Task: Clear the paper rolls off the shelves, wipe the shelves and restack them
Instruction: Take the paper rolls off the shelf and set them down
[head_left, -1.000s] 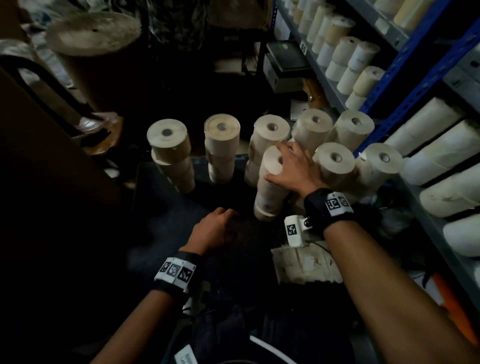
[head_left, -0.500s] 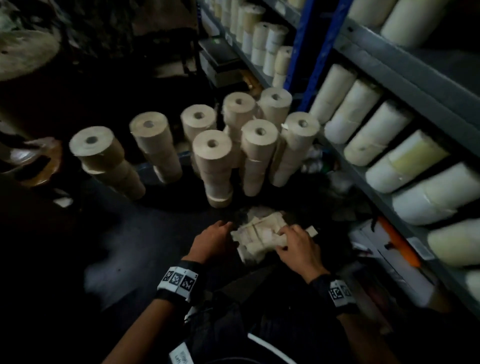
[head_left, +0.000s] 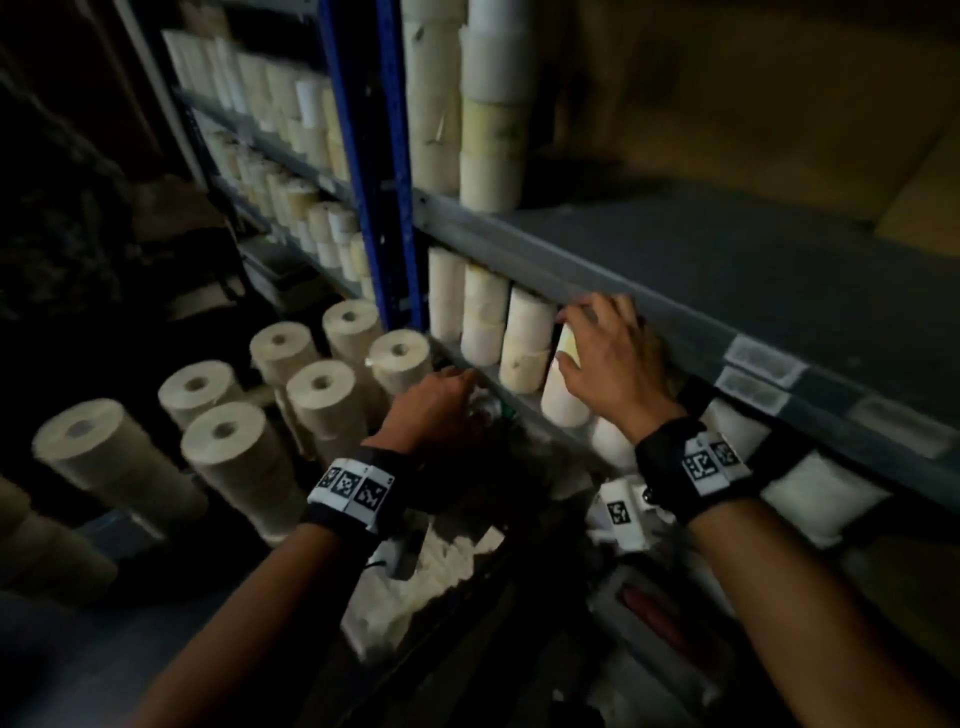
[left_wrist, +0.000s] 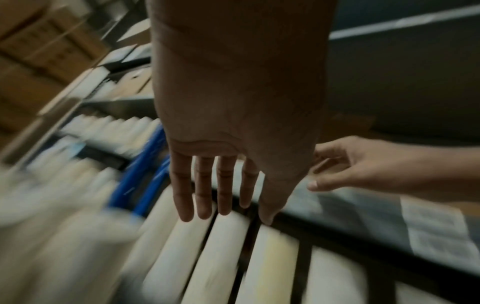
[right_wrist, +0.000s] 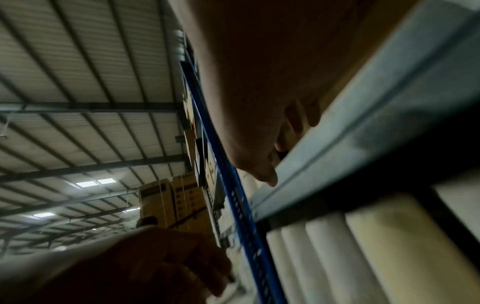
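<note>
Cream paper rolls lie side by side on the lower shelf under a grey shelf beam. My right hand reaches under that beam with spread fingers, at a yellowish roll, and holds nothing. In the left wrist view the right hand hangs loosely curved in the air. My left hand reaches toward the shelf edge. Its fingers are straight above the rolls without touching them. The right wrist view is blurred: the right hand is against the beam.
Stacks of rolls stand on the floor at left. A crumpled white cloth lies below my left wrist. The upper shelf is bare grey, with upright rolls at its left end. A blue post divides the bays.
My right hand left the floor stack, both hands touched the white cloth, then both rose to the lower shelf. The view swung up and right toward the shelving.
</note>
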